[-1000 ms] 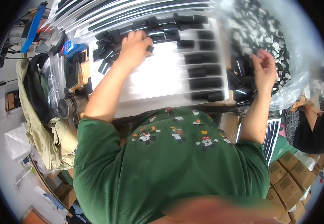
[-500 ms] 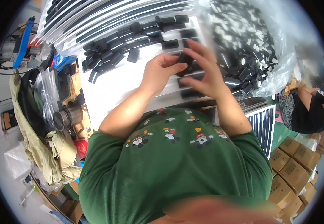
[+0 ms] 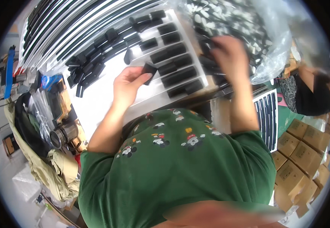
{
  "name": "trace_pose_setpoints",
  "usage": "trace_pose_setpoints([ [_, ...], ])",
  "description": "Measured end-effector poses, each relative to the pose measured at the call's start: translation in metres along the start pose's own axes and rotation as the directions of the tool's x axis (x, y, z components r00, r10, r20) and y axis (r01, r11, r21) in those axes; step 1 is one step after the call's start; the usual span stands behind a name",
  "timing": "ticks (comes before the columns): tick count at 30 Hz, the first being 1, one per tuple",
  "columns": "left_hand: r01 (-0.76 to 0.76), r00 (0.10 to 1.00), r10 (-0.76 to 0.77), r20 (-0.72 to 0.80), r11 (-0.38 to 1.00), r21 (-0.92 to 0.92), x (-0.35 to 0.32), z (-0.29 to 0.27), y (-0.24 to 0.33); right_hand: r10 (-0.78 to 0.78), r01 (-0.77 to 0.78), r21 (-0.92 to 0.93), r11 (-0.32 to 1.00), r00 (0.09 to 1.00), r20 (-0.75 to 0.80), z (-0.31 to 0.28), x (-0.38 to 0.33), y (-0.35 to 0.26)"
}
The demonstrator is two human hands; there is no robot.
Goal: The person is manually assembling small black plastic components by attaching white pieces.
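Observation:
Between the thumb and fingers of my left hand (image 3: 128,84) is a small black rectangular piece (image 3: 149,73), pinched above a white tray (image 3: 104,95). Rows of similar black pieces (image 3: 179,77) lie in the tray's right side, and a loose heap of black pieces (image 3: 91,62) covers its far left part. My right hand (image 3: 231,57) is over dark pieces at the near left side of a plastic-lined container (image 3: 269,72). Motion smears its fingers, so whether it grips anything cannot be seen. Many black and white pieces (image 3: 229,19) fill the container.
A stack of white trays with black strips (image 3: 70,28) rises at the far left. Beside my right arm stands another loaded tray (image 3: 266,117). Cardboard boxes (image 3: 305,155) are piled at the lower right. A glass jar (image 3: 63,135) and clothing (image 3: 24,152) are on the left. Another person sits at right.
My hands have parted. The left has moved left and nearer with the black piece; the right has left it and gone right to the container. The whole view has shifted slightly.

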State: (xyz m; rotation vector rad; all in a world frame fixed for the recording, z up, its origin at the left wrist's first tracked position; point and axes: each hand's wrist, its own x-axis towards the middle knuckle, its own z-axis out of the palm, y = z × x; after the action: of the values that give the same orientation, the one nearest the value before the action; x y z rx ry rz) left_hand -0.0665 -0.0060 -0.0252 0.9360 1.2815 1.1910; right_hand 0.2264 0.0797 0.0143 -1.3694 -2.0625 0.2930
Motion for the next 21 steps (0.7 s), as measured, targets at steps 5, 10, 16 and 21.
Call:
trace_pose_setpoints([
  [5, -0.075, 0.996, 0.054, 0.065, 0.92, 0.385, -0.022, -0.031, 0.0, 0.242, -0.092, -0.531, 0.843, 0.945, 0.219, -0.036, 0.009, 0.097],
  [10, -0.323, 0.946, 0.202, 0.254, 0.649, 0.688, -0.04, -0.006, -0.015, 0.26, -0.055, -0.667, 0.743, 0.942, 0.212, -0.01, 0.028, 0.106],
  [16, -0.535, 0.841, 0.377, 0.388, 0.467, 0.704, -0.038, 0.004, -0.025, 0.275, -0.04, -0.657, 0.753, 0.926, 0.259, -0.014, 0.029, 0.105],
  [21, -0.442, 0.759, 0.623, 0.192, 0.275, 0.854, 0.024, -0.013, 0.003, 0.274, -0.092, -0.584, 0.806, 0.934, 0.23, -0.016, 0.029, 0.109],
])
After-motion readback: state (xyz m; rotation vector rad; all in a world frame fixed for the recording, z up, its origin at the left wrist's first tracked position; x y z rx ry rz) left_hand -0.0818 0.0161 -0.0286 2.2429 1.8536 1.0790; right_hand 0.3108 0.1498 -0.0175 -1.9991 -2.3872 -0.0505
